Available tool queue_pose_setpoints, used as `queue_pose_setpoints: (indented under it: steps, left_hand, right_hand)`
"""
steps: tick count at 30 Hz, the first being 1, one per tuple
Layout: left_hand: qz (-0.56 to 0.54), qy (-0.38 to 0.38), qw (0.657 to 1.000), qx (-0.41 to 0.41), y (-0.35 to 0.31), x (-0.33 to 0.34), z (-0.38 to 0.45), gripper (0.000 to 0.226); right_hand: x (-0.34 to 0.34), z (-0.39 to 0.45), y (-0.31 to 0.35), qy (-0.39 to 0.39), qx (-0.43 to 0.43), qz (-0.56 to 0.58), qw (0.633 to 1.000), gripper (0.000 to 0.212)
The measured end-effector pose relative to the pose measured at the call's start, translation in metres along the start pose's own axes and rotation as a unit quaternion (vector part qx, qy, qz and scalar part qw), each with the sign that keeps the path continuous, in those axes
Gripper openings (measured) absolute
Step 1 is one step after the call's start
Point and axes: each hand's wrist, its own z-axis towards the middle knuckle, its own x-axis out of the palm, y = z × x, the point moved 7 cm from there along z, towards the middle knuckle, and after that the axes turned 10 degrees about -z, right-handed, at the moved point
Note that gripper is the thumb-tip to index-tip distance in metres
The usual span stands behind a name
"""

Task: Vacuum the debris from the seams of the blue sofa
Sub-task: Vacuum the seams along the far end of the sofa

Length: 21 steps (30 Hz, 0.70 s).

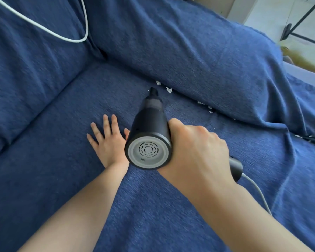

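The blue sofa (53,160) fills your view, its seat meeting the back cushion (198,51) along a seam that runs down to the right. Your right hand (198,148) grips the handle of the black handheld vacuum (149,135), whose narrow nozzle (153,92) points at that seam, just beside the nearest scraps. Your left hand (107,139) lies flat on the seat, fingers spread, just left of the vacuum. A white cable (58,35) loops over the left cushion. White debris (169,90) dots the seam, with more bits further right.
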Motion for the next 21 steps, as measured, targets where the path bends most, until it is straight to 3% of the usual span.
queue_pose_setpoints:
  steps: [15,21]
  left_hand:
    - [0.015,-0.025,1.0,0.004,0.012,0.02,0.01,0.056]
    - [0.054,0.004,0.998,-0.018,-0.003,0.012,0.0,0.071]
  right_hand:
    - [-0.007,0.003,0.004,0.005,-0.033,0.01,0.999,0.035]
    - [-0.005,0.029,-0.014,-0.02,0.007,-0.005,1.0,0.03]
